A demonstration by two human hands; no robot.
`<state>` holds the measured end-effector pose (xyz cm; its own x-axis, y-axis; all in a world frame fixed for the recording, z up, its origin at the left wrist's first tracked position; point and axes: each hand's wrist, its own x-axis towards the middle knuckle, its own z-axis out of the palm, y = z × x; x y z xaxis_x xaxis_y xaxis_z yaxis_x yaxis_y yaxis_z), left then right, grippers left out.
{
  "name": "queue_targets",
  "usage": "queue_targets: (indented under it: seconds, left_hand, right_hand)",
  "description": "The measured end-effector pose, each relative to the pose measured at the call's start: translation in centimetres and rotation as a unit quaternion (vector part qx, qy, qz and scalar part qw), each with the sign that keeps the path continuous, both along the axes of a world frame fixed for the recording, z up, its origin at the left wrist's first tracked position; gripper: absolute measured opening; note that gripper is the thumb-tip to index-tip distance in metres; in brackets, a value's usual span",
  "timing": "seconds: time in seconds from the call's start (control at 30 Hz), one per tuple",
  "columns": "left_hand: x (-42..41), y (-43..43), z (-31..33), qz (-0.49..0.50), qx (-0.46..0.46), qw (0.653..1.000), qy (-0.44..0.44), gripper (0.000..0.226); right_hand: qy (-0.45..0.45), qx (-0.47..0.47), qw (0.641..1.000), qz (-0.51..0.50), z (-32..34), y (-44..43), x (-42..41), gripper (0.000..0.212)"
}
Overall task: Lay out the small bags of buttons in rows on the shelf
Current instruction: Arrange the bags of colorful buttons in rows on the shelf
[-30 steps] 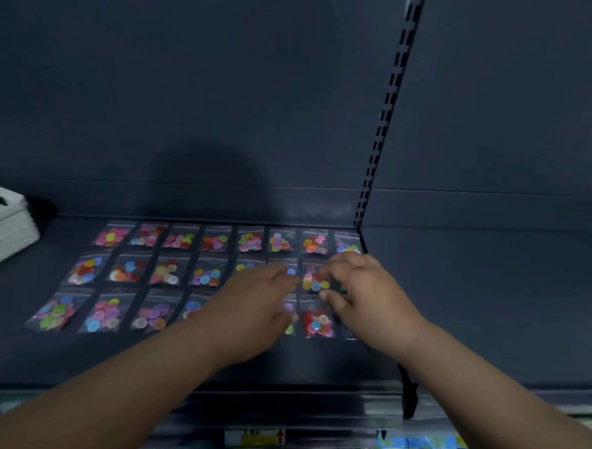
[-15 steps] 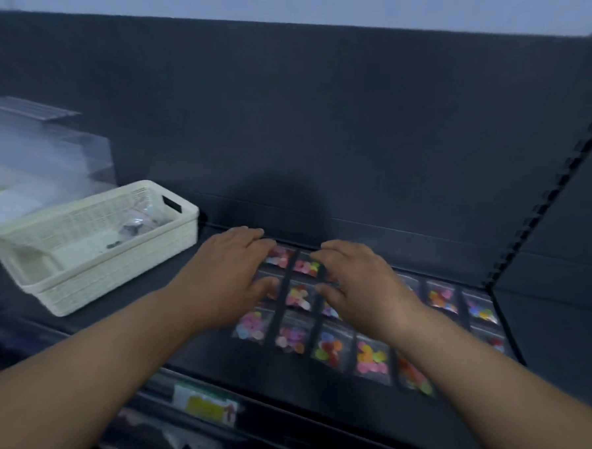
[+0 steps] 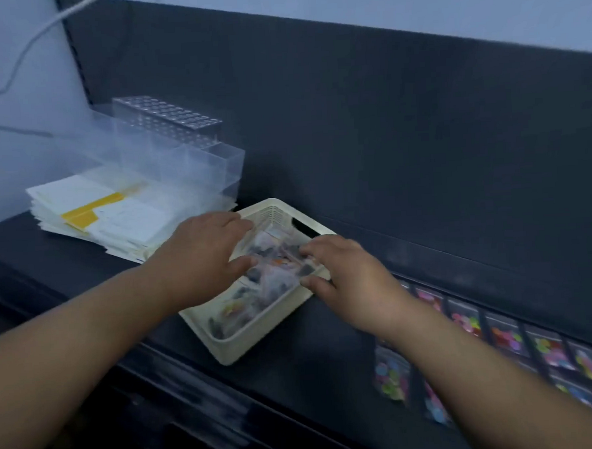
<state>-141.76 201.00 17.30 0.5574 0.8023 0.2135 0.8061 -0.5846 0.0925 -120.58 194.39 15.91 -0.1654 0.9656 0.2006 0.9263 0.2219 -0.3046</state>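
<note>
left hand (image 3: 204,260) and right hand (image 3: 345,276) loose over the basket (image 3: 252,340), gripping nothing, button bags (image 3: 506,337) at its 4 o'clock

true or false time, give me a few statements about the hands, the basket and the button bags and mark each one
1. The left hand and the right hand are both over the cream basket. True.
2. The basket is empty. False: it holds small bags, blurred here.
3. Rows of button bags lie on the shelf to the right of the basket. True.
4. The stack of papers sits to the right of the basket. False: it sits to its left.
</note>
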Motion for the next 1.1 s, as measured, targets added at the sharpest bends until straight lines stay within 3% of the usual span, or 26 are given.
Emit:
queue_targets:
  seconds: [0.2, 0.37, 0.5, 0.6, 0.7, 0.8, 0.93, 1.0, 1.1]
  left_hand:
    - [-5.1, 3.8, -2.0, 0.011, -0.052, 0.999, 0.011, 0.068]
    - [-6.1, 5.0, -3.6, 0.000, -0.089, 0.996, -0.011, 0.062]
    - [-6.1, 5.5, -4.3, -0.009, -0.082, 0.996, -0.033, 0.062]
    - [-6.3, 5.7, -4.6, -0.015, -0.074, 0.997, -0.031, 0.060]
    - [-6.2, 5.8, -4.8, -0.021, -0.063, 0.997, -0.028, 0.059]
    - [-6.2, 6.0, -5.1, -0.022, -0.061, 0.997, -0.037, 0.059]
    - [-5.9, 5.7, -4.7, -0.029, -0.061, 0.992, -0.103, 0.049]
    - [-5.4, 5.4, -4.0, -0.020, -0.136, 0.971, -0.193, 0.040]
    - [-4.8, 5.3, -3.0, -0.020, -0.313, 0.896, -0.315, 0.040]
  right_hand:
    - [0.000, -0.069, 0.998, 0.014, -1.2, 4.7, -5.6, 0.050]
    - [-0.066, -0.156, 0.986, 0.002, -1.3, 6.8, -7.4, 0.045]
    - [-0.028, -0.265, 0.963, 0.027, -1.5, 7.5, -8.5, 0.050]
    - [-0.088, -0.297, 0.949, 0.051, -2.5, 8.2, -9.3, 0.054]
    - [-0.088, -0.303, 0.946, 0.069, -3.4, 9.0, -9.7, 0.036]
    - [0.010, -0.279, 0.959, 0.042, -3.7, 9.6, -9.1, 0.027]
    - [0.253, -0.259, 0.932, 0.013, -2.9, 9.8, -8.4, 0.050]
    - [0.317, -0.253, 0.914, 0.009, -2.3, 9.7, -8.3, 0.057]
    - [0.391, -0.246, 0.887, 0.012, -1.7, 9.5, -8.3, 0.063]
